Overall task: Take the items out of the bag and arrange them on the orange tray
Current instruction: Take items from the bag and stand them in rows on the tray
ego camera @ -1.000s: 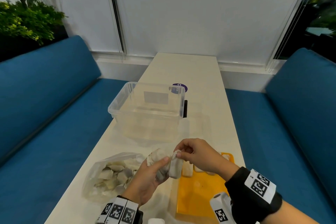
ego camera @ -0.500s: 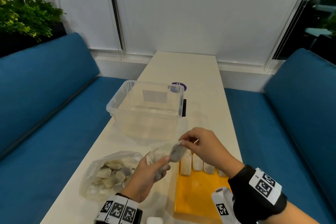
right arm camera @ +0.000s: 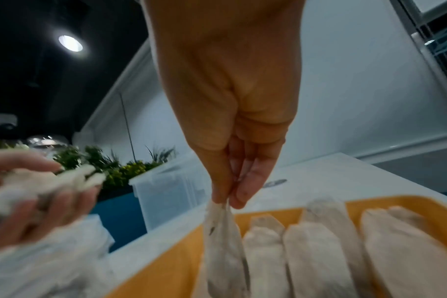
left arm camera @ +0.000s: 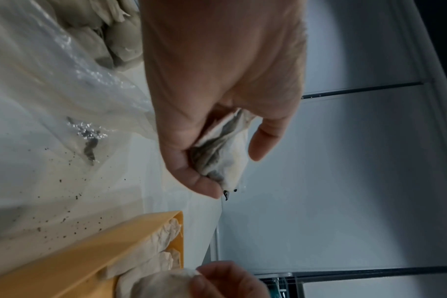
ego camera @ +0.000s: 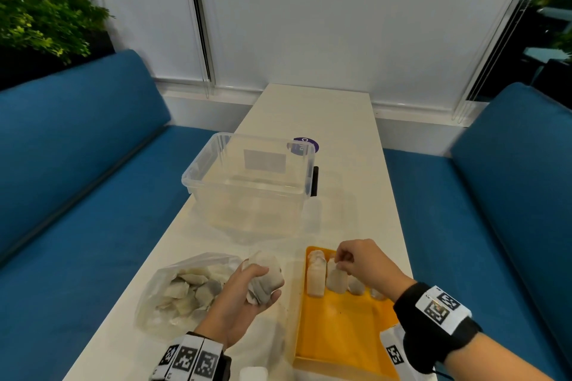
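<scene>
My left hand [ego camera: 247,294] hovers between the bag and the tray and grips a small bundle of white tea bags [ego camera: 266,275], seen close up as the bundle of tea bags [left arm camera: 223,153] curled in my fingers. My right hand [ego camera: 340,264] pinches the top of a single tea bag [ego camera: 335,281] between thumb and fingertips; it hangs upright over the far end of the orange tray [ego camera: 340,337]. The hanging tea bag [right arm camera: 223,252] sits beside a row of tea bags [right arm camera: 319,252] lying side by side on the tray [right arm camera: 421,203]. The clear plastic bag [ego camera: 182,291] lies left, still holding several tea bags.
An empty clear plastic tub [ego camera: 247,182] stands on the white table [ego camera: 340,120] just beyond my hands, with a purple sticker [ego camera: 306,145] behind it. Dark crumbs dot the table by the bag. Blue benches run along both sides of the table.
My right hand has drawn one tea bag from the bundle in my left hand and carried it right and down to the row on the tray. My left hand has stayed put.
</scene>
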Motion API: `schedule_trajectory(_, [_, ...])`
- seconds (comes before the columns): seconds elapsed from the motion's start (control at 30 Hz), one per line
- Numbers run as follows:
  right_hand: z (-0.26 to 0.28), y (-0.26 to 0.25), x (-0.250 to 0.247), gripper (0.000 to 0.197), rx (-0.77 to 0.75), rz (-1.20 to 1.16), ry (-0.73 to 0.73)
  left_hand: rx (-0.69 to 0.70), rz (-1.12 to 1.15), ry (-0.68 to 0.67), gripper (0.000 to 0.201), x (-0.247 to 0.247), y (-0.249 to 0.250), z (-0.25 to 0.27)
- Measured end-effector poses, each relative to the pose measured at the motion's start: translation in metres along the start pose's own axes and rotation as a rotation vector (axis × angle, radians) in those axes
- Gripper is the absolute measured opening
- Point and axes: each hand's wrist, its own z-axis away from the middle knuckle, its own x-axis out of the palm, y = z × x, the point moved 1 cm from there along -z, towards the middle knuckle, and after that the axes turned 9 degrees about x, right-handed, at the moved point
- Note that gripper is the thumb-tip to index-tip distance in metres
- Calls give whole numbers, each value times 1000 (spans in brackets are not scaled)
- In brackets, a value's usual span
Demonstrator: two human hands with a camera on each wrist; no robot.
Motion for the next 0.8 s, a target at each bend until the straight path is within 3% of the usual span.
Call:
schedule_trajectory(0.3, [-29,15,20,6,59,51,-81,-24,-5,-32,26,6,3,4])
schedule_trajectory(0.63, [-22,1,17,21,-5,87,46,-3,-83,-17,23,11,2,7])
schedule_trajectory(0.8, [3,-32,4,16,-140,-173,75,35,-193,-34,18,15,0,8])
